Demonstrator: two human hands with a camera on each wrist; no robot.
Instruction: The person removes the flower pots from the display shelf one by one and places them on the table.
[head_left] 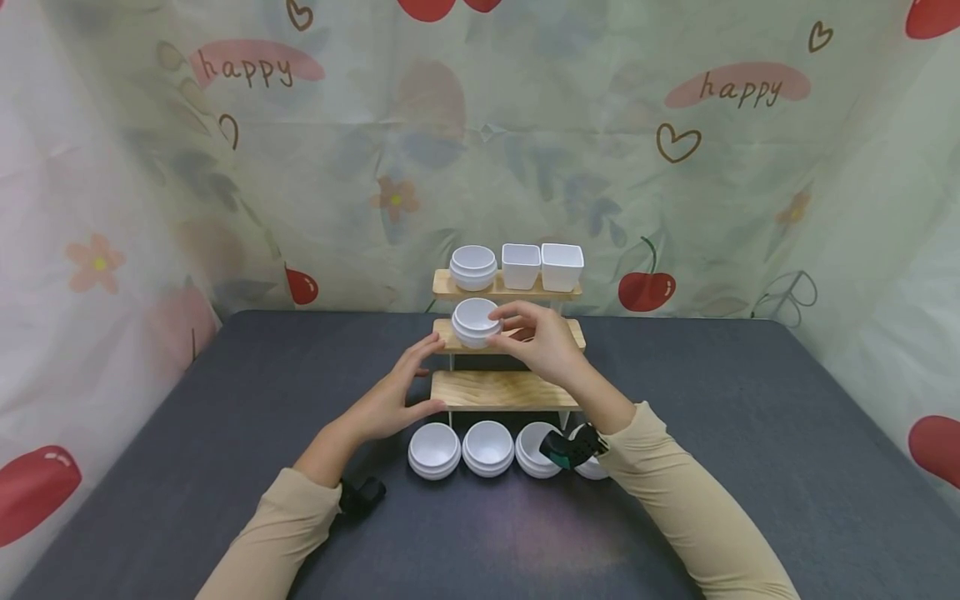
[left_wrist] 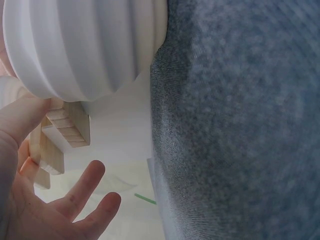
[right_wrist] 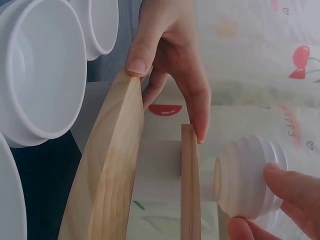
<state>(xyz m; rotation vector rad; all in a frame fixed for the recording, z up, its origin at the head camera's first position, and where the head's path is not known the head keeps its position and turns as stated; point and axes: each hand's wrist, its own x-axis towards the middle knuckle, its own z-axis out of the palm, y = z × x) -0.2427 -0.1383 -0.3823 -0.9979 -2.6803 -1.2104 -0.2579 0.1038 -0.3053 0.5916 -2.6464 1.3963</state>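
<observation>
White round ribbed bowl [head_left: 475, 323] is centre of the head frame, seemingly just above the pale wooden middle shelf [right_wrist: 191, 200] — right hand [head_left: 543, 340] pinches its right side, thumb and fingertips part-spread. Left hand [head_left: 390, 404], loosely spread and gripping nothing, touches the left ends of that shelf and the pale wooden bottom shelf [head_left: 502, 390]. Bowl's probably light, stiff, slick, maybe brittle — best held by opposite walls at the ribs.

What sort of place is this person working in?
Probably an indoor booth set up for demonstrations or filming, though I can't be sure. A printed curtain with cherries and "happy" surrounds three sides of a dark-topped table, where a tiered wooden stand displays white containers.
</observation>
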